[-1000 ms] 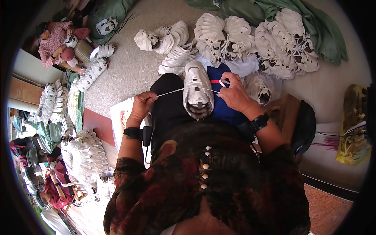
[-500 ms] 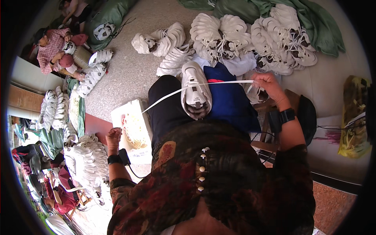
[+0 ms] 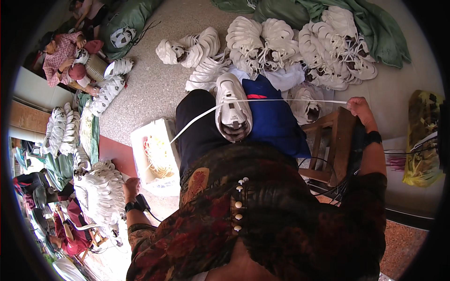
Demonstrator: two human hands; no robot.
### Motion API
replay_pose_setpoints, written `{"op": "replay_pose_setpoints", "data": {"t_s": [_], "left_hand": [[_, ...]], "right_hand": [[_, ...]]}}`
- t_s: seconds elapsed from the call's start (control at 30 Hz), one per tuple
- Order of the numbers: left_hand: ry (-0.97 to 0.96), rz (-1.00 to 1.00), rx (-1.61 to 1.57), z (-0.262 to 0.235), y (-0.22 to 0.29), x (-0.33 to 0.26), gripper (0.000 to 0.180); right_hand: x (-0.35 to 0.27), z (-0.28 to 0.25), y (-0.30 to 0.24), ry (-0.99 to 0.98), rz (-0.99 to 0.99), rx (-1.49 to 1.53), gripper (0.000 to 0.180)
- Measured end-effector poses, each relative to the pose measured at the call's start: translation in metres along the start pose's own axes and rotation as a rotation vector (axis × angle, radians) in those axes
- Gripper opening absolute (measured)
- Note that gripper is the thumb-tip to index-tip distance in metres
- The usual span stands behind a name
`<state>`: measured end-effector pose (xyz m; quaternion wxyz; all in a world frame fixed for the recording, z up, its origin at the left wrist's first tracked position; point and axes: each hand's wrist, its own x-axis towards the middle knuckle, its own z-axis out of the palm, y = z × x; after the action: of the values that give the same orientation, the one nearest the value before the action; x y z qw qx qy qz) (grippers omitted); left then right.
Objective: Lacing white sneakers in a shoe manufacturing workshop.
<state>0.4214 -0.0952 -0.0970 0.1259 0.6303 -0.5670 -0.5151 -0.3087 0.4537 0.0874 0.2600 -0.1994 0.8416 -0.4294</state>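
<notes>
A white sneaker (image 3: 233, 108) rests on my lap, its toe pointing away from me. A flat white shoelace (image 3: 290, 99) passes through the upper part of its lacing. My right hand (image 3: 360, 110) is closed on one stretch of lace, pulled out far to the right. On the left side the lace slants down over my dark trouser leg toward my left hand (image 3: 131, 188). Against the pale box it gets lost from sight, but its line leads to that hand, whose fingers are closed beside the box.
A white box (image 3: 154, 129) of laces stands by my left leg; a wooden stool (image 3: 338, 145) is at my right. Stacked white sneakers (image 3: 262, 42) lie ahead, with more shoes (image 3: 101, 192) at left. A person (image 3: 58, 58) sits far left. A yellow bag (image 3: 422, 140) is far right.
My right hand has moved outward to the right, drawing a longer stretch of lace from the sneaker. My left hand has dropped a little lower and nearer me. The sneaker stays on my lap.
</notes>
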Motion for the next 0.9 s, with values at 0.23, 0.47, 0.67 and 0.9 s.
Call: {"op": "replay_pose_setpoints", "data": {"t_s": [0.23,0.47,0.67,0.9], "left_hand": [[0.109,0.243,0.346,-0.003,-0.033,0.006,0.016],[-0.072,-0.149,0.001,0.055,0.023,0.002,0.021],[-0.685,0.121,-0.322,0.184,0.192,-0.062,0.012],[-0.894,0.520,-0.033,0.297,0.284,-0.060,0.003]], "right_hand": [[-0.008,-0.049,0.047,0.148,0.050,-0.222,0.012],[0.017,-0.047,0.087,0.409,-0.132,-0.401,0.010],[0.025,0.163,-0.063,-0.429,-0.064,0.279,0.008],[0.055,0.322,-0.109,-0.170,-0.839,-0.185,0.004]]}}
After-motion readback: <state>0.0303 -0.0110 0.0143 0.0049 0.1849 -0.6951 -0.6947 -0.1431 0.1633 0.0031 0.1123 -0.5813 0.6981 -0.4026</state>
